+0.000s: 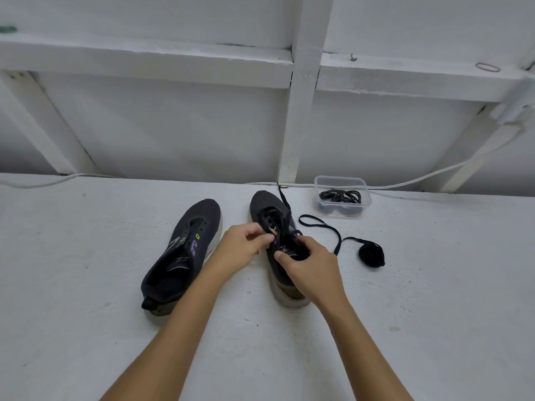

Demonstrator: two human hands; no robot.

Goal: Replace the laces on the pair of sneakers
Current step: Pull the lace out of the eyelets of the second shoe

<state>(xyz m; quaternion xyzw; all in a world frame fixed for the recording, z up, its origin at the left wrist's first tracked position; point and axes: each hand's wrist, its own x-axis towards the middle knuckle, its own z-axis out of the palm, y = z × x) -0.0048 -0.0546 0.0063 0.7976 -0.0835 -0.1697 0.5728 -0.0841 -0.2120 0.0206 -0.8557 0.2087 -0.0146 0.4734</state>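
Note:
Two black sneakers stand on the white table. The left sneaker has no lace; its purple and green eyelet loops show. The right sneaker is partly laced with a black lace. One end of that lace runs up past the toe, the other snakes right across the table. My left hand pinches the lace at an eyelet on the shoe's left side. My right hand rests on the tongue and opening, fingers closed on the lace there. A coiled black lace lies to the right.
A clear plastic tub holding more black laces stands at the back right by the wall. A white cable runs along the table's far edge. White wooden framing rises behind the table.

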